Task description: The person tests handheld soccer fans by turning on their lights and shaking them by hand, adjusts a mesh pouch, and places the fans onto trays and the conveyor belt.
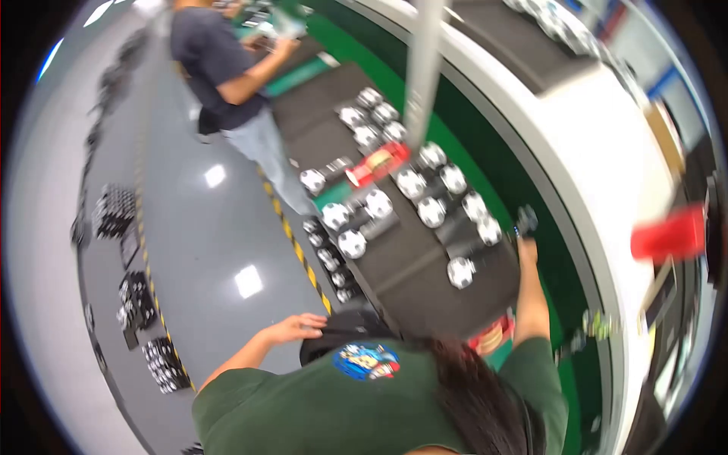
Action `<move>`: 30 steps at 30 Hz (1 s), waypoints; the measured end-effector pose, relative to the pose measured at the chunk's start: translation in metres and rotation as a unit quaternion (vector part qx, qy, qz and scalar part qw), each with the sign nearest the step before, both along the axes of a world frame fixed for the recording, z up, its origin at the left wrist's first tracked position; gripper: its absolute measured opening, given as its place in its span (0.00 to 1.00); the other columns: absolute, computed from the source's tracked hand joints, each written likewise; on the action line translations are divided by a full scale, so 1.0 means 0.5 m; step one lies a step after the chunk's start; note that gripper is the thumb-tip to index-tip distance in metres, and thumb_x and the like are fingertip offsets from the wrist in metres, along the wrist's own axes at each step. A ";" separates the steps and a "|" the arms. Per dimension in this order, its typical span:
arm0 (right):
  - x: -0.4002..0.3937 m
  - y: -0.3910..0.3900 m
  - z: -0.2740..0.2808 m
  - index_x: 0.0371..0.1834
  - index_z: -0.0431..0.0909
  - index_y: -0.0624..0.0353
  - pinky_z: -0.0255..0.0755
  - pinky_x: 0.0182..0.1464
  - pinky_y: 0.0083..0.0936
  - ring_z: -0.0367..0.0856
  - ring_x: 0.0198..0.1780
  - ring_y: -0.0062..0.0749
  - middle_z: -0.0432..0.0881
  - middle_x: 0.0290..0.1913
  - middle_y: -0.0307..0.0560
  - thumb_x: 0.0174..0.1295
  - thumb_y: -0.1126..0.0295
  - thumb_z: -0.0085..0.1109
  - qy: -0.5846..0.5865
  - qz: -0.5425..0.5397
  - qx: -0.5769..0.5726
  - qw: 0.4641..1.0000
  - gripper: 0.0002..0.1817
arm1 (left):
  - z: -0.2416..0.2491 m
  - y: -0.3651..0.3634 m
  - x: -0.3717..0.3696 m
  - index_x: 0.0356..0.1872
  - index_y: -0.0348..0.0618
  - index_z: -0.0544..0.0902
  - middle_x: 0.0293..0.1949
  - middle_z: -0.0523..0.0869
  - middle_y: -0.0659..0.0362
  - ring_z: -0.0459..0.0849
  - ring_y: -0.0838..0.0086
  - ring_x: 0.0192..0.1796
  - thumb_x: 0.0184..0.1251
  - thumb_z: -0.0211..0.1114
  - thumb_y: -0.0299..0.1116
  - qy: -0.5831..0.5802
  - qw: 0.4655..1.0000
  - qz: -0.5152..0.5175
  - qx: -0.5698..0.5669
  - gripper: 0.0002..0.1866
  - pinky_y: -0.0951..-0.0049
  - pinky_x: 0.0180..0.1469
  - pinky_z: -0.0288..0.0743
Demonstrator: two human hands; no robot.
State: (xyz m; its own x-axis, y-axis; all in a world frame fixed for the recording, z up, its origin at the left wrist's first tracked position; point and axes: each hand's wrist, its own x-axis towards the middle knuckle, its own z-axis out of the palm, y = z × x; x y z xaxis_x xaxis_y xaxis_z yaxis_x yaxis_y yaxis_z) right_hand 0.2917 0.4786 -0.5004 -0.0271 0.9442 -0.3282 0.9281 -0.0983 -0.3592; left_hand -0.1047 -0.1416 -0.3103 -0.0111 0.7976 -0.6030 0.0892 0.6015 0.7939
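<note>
My right hand [526, 244] reaches forward over the green strip along the bench's right side. A small dark, partly shiny object [526, 220] is at its fingers, too blurred for me to name. Near my waist, my left hand [302, 327] is held with its fingers stretched out, beside a black item [345, 334] at the bench's near edge, and nothing is in it. Ahead on the dark mat [413, 284] lie several dark pieces with black-and-white soccer-patterned balls; one such ball [460, 272] lies closest to my right hand.
A red item [379, 164] lies among the balls, by a grey post [422, 83]. Another red item [491, 334] is beside my body. At the far left of the bench stands a co-worker [220, 68]. Stacked black-and-white pieces [165, 365] stand on the floor.
</note>
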 end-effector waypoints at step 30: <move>-0.215 -0.680 0.425 0.62 0.61 0.60 0.75 0.35 0.30 0.78 0.31 0.38 0.78 0.43 0.56 0.67 0.64 0.43 0.700 -0.033 -0.237 0.673 0.22 | -0.252 0.500 0.083 0.16 0.37 0.79 0.15 0.81 0.53 0.79 0.68 0.14 0.53 0.66 0.63 -0.048 0.991 -0.017 -0.121 0.32 0.77 0.17 0.71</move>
State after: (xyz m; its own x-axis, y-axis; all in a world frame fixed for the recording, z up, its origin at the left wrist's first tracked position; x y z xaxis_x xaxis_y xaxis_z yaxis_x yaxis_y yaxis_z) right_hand 0.1843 0.1388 -0.2881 -0.5857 0.7572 -0.2891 -0.3003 -0.5340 -0.7903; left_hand -0.0633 0.1082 -0.4362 0.0805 0.6287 -0.7734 0.0434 0.7730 0.6329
